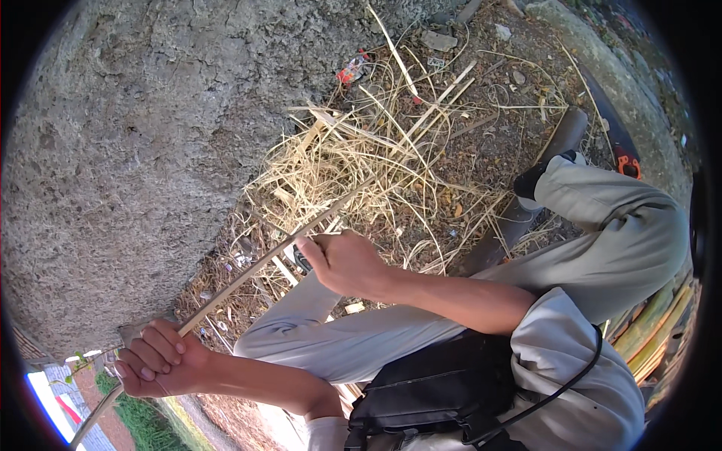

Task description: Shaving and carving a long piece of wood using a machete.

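One long strip [239, 284], two hands. The person's left hand [167, 359], near left: fingers curled tightly around the strip. Right hand [347, 264]: fingers closed on one dark handle [301, 260]; strip passes just beside the thumb, toward one far shavings pile [331, 161].

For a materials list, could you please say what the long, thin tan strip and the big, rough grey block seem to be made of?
Long, thin tan strip: probably bamboo or wood, matte and seemingly unvarnished, judging by its dull colour and slim, bending length.
Big, rough grey block: stone or weathered concrete, unpolished; its pitted, grainy face fits either.
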Demonstrator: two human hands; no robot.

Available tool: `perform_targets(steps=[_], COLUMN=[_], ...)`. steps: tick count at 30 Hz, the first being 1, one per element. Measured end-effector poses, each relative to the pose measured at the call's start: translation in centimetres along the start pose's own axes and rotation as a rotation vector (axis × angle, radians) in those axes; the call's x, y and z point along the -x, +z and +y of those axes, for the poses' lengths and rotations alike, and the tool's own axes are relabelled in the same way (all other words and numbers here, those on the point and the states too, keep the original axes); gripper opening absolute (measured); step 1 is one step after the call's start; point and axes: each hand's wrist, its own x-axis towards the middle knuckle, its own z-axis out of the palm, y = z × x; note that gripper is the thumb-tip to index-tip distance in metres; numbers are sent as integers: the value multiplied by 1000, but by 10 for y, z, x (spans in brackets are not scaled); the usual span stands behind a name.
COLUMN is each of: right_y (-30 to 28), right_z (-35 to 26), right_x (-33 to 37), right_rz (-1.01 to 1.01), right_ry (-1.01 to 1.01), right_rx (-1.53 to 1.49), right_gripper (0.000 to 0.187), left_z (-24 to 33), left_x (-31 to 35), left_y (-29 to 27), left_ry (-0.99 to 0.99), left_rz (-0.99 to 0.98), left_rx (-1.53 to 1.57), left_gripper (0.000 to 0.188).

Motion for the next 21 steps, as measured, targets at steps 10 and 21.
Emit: perform_targets(steps=[10,21], right_y=[-13,-16], right_z=[36,-46], right_x=[-13,29], right_rz=[-6,-9], right_ry=[315,-85], right_rx=[-131,-119], right_gripper=[60,50], left_z=[5,-1], left_x=[9,3], left_y=[1,-5], left_ry=[35,62], left_rz=[48,384], left_rx=[-4,-120], left_gripper=[40,43])
